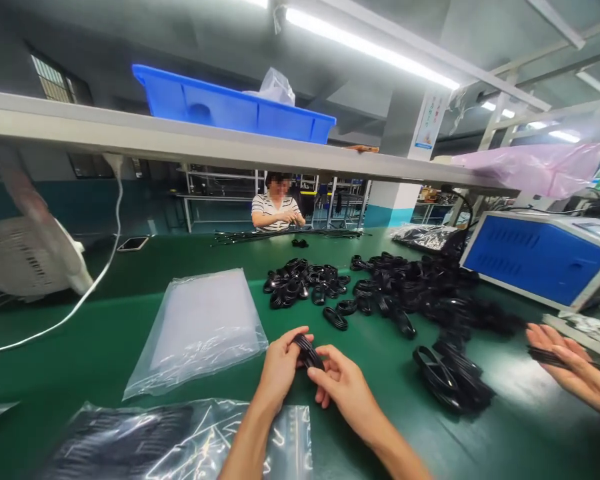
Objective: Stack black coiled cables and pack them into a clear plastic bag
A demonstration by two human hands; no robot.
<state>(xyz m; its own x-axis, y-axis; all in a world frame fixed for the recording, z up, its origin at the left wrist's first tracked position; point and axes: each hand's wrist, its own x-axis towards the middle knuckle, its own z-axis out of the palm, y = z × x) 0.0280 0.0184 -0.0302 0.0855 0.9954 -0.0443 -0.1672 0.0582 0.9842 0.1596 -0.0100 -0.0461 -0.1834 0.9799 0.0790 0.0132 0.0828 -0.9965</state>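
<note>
My left hand (281,365) and my right hand (341,383) meet just above the green table (100,340), both pinching one coiled black cable (307,352) between their fingers. Several more coiled black cables (303,283) lie in a heap straight ahead, and a larger pile of cables (420,287) spreads to the right. A stack of clear plastic bags (203,327) rests to the left of my hands. Below my forearms lies a filled clear bag (170,443) with dark contents.
Another person's hands (575,370) at the right edge hold a black cable. A person in a striped shirt (276,210) sits across the table. A blue-faced machine (540,257) stands right, a white fan (27,257) left, a blue bin (230,107) on the overhead shelf.
</note>
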